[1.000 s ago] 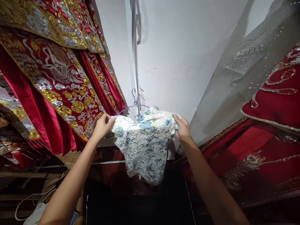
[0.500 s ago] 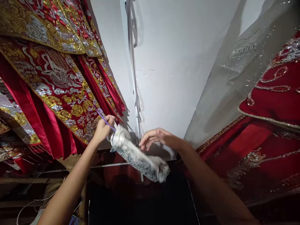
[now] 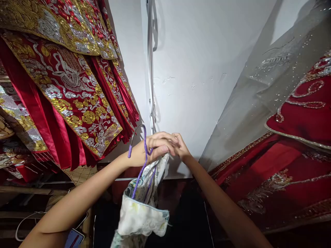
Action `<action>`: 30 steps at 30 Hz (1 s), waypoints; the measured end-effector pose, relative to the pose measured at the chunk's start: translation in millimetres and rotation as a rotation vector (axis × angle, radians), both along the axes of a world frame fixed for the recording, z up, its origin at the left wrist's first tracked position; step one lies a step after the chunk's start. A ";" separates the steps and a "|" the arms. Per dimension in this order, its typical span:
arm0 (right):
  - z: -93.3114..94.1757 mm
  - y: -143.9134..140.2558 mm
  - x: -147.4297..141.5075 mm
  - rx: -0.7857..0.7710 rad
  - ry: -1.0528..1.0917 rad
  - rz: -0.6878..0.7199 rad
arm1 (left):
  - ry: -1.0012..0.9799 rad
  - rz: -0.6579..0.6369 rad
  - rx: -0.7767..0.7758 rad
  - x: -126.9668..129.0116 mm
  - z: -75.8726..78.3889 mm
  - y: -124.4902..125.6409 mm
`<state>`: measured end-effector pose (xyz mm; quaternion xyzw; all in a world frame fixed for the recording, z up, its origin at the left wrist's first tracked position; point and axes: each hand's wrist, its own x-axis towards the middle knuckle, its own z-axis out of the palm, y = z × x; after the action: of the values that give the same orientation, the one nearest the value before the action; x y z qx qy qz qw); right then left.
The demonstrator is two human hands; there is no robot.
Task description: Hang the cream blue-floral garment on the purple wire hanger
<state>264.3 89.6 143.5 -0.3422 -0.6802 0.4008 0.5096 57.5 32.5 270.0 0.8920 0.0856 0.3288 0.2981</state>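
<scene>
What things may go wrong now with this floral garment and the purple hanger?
The purple hanger passes in front of the left hand, so its wire might scratch the skin.
The floral garment hangs bunched below the hands, so it could slip or crease.
The embroidered red costume hangs nearby; a swinging hanger hook may snag it.
</scene>
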 end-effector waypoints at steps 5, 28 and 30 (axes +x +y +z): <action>32.0 -5.9 17.0 -0.190 -0.029 0.157 | 0.027 0.059 0.062 -11.6 18.7 4.0; 40.9 -6.4 29.1 -0.119 0.438 -0.388 | -0.606 0.840 -0.729 -98.5 -163.4 61.5; 25.1 -12.9 39.0 -0.184 0.443 -0.396 | -0.643 0.807 -0.784 -87.6 -177.7 51.6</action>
<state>303.3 76.7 168.5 -0.4169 -0.4337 0.4184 0.6805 -30.2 84.0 92.3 0.4717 0.4344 0.6101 0.4653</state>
